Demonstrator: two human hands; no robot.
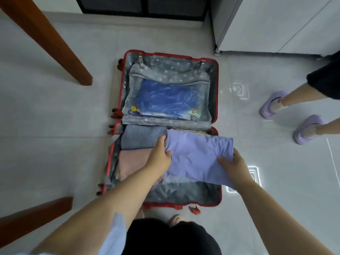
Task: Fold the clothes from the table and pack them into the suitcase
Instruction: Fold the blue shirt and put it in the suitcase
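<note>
Held lilac top crosswise over suitcase (long axis left to right), pinched by left hand, gripped by right hand; grey knit, pink garment inside.

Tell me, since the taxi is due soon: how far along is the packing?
Done: a folded grey knit and a folded pink garment lie in the near half of the suitcase; a blue item sits behind the far half's mesh. In hand: left hand and right hand hold a folded lilac garment over the near half. Left: laying it in. The tabletop is out of view, so any remaining clothes cannot be counted.
</note>
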